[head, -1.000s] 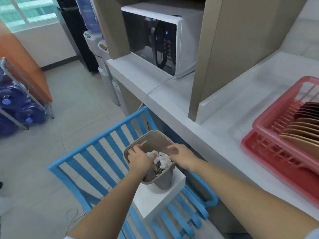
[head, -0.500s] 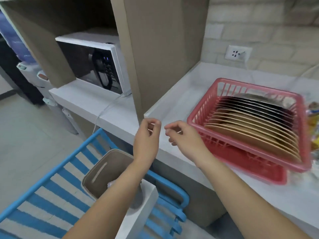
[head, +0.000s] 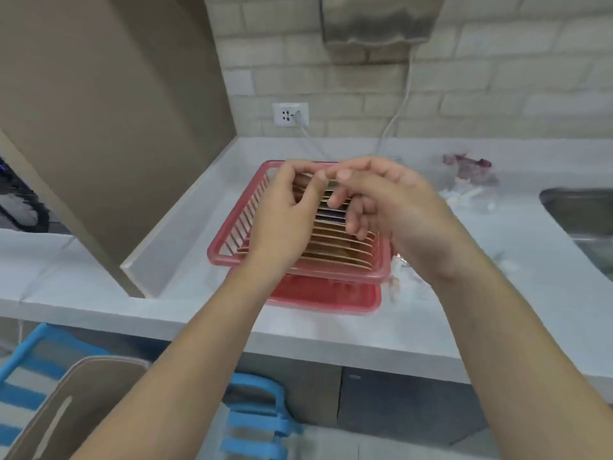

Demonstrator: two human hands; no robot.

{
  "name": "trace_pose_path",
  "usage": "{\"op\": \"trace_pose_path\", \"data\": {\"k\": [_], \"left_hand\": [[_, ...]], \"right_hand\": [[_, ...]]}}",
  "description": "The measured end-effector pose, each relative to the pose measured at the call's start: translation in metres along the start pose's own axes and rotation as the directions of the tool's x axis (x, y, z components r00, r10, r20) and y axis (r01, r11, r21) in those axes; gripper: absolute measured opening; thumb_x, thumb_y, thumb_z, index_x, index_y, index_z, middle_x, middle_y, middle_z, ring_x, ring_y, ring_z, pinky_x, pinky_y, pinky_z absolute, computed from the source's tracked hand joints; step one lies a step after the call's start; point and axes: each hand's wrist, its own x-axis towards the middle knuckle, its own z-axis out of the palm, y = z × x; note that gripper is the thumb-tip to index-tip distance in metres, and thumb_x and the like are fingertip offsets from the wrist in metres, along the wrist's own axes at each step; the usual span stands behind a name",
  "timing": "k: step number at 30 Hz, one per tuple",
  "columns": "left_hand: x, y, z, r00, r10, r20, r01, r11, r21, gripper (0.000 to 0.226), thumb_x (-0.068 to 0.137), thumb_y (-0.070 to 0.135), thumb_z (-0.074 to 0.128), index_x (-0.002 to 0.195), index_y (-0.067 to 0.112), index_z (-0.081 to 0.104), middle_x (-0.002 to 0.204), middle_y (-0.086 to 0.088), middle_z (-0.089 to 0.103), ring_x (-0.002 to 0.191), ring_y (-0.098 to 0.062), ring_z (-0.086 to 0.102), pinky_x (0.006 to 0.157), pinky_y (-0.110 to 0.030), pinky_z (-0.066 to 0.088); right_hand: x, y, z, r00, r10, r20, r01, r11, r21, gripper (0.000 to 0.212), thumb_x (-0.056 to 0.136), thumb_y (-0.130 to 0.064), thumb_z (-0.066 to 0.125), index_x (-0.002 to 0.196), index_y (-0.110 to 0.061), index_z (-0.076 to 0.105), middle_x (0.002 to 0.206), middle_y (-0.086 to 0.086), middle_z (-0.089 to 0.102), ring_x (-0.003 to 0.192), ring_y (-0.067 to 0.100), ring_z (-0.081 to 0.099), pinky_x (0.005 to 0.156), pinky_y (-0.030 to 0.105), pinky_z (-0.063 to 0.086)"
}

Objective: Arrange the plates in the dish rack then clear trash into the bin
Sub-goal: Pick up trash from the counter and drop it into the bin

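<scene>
Both hands raised above the red dish rack (head: 232, 250) on the grey bench (head: 331, 330); left hand (head: 288, 214) and right hand (head: 394, 207) loosely curled, fingertips nearly meeting, holding nothing; plates (head: 335, 250) standing in rows in the rack beneath; scattered trash (head: 467, 180) right of the hands; tan bin (head: 76, 393) lower left, below bench level.

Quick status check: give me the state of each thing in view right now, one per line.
Left hand: raised over the rack, fingers loosely curled, holding nothing.
Right hand: same, empty.
Dish rack: on the counter, full of upright plates.
Trash: scraps lying on the counter.
Bin: open, inside hidden.
Wall socket: plug inserted.
</scene>
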Motion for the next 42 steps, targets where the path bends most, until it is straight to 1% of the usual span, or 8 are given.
{"op": "trace_pose_path", "data": {"k": [3,11,16,22,28,35,38,42], "left_hand": [[0.004,0.013,0.042,0.996,0.038,0.084,-0.041,0.999,0.035,0.007,0.095,0.031,0.058,0.099,0.036,0.059,0.083,0.015,0.065,0.080,-0.001,0.062,0.079,-0.033,0.052],[-0.011,0.011,0.161,0.975,0.021,0.223,-0.040,0.996,0.078,0.022,0.091,0.019,0.057,0.111,0.028,0.060,0.096,0.012,0.065,0.086,-0.006,0.062,0.085,-0.040,0.053],[-0.046,-0.034,0.225,0.917,-0.067,0.392,-0.070,0.943,0.326,0.028,0.090,0.023,0.062,0.118,0.029,0.060,0.114,0.009,0.059,0.106,-0.011,0.057,0.093,-0.040,0.048],[-0.086,-0.054,0.276,0.790,-0.234,0.567,-0.092,0.869,0.486,0.049,0.088,0.038,0.066,0.133,0.032,0.047,0.134,0.009,0.040,0.128,-0.011,0.039,0.097,-0.036,0.044],[-0.098,-0.071,0.298,0.823,-0.206,0.530,-0.134,0.835,0.533,0.058,0.089,0.024,0.067,0.140,0.025,0.039,0.146,0.012,0.027,0.124,-0.016,0.044,0.082,-0.035,0.048],[-0.099,-0.082,0.309,0.804,-0.167,0.571,-0.292,0.726,0.623,0.058,0.101,0.021,0.043,0.153,0.034,0.022,0.145,0.014,0.035,0.113,-0.018,0.036,0.080,-0.027,0.044],[-0.099,-0.084,0.310,0.816,-0.159,0.556,-0.282,0.731,0.621,0.047,0.103,0.027,0.043,0.149,0.031,0.034,0.133,0.004,0.042,0.114,-0.018,0.038,0.080,-0.029,0.044],[-0.101,-0.085,0.313,0.855,-0.156,0.495,-0.198,0.784,0.589,0.034,0.103,0.028,0.043,0.136,0.026,0.049,0.123,0.000,0.047,0.115,-0.018,0.043,0.083,-0.028,0.043]], "right_hand": [[-0.005,0.011,-0.046,0.993,0.046,-0.110,-0.054,0.995,-0.079,0.016,0.095,-0.017,0.057,0.102,-0.007,0.067,0.076,0.004,0.065,0.055,0.015,0.052,0.053,0.024,0.042],[-0.032,0.069,-0.172,0.927,0.139,-0.348,-0.238,0.936,-0.259,0.008,0.092,-0.019,0.060,0.089,-0.017,0.068,0.077,0.000,0.065,0.064,0.014,0.056,0.066,0.027,0.045],[-0.051,0.112,-0.236,0.895,0.143,-0.423,-0.319,0.868,-0.381,0.012,0.091,-0.014,0.059,0.087,-0.020,0.069,0.075,-0.005,0.064,0.060,0.009,0.056,0.058,0.024,0.045],[-0.067,0.162,-0.287,0.945,0.031,-0.327,-0.276,0.612,-0.741,0.020,0.086,-0.014,0.063,0.102,-0.022,0.070,0.103,-0.002,0.057,0.101,0.018,0.053,0.085,0.025,0.043],[-0.079,0.184,-0.301,0.989,0.109,-0.104,-0.142,0.445,-0.884,0.063,0.082,-0.034,0.069,0.141,-0.023,0.047,0.141,-0.006,0.041,0.123,0.019,0.035,0.104,0.028,0.034],[-0.090,0.203,-0.300,0.990,-0.003,-0.141,-0.125,0.446,-0.886,0.024,0.084,-0.033,0.070,0.096,-0.015,0.060,0.094,-0.001,0.056,0.094,0.021,0.047,0.078,0.033,0.043],[-0.091,0.200,-0.298,0.972,0.022,-0.235,-0.205,0.573,-0.793,0.033,0.085,-0.025,0.067,0.116,-0.019,0.056,0.102,-0.007,0.056,0.098,0.018,0.046,0.081,0.029,0.042],[-0.091,0.208,-0.308,0.970,0.116,-0.212,-0.242,0.449,-0.860,0.034,0.089,-0.022,0.059,0.123,-0.019,0.059,0.101,0.002,0.049,0.100,0.021,0.042,0.082,0.026,0.035]]}}
